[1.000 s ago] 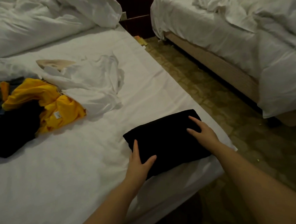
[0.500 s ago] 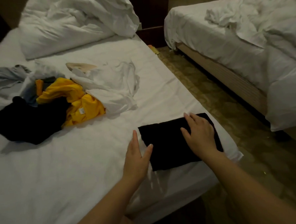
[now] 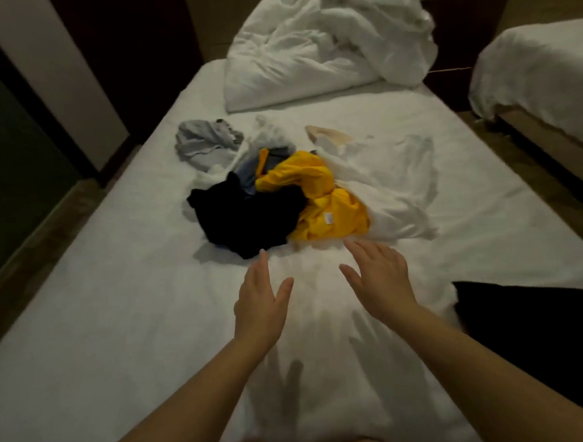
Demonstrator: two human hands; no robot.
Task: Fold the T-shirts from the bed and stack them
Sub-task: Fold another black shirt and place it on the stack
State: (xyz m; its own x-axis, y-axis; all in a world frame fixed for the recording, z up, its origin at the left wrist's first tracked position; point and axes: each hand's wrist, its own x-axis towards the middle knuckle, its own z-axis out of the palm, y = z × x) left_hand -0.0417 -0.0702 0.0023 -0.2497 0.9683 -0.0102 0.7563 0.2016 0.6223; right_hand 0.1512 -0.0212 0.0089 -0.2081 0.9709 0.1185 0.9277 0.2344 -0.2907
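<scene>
Over the bed (image 3: 118, 297): empty hands

Our left hand (image 3: 259, 310) and right hand (image 3: 379, 283) hover straight-fingered, holding nothing, just short of the unfolded heap (image 3: 276, 208), seemingly choosing another. Far right, the folded black T-shirt (image 3: 532, 336) lies aside to start the stack.

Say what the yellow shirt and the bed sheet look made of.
Yellow shirt: soft knit fabric, probably cotton or a blend, matte; it crumples in loose folds, with a sewn label. Bed sheet: white woven cloth, likely cotton, matte, fine creases.
</scene>
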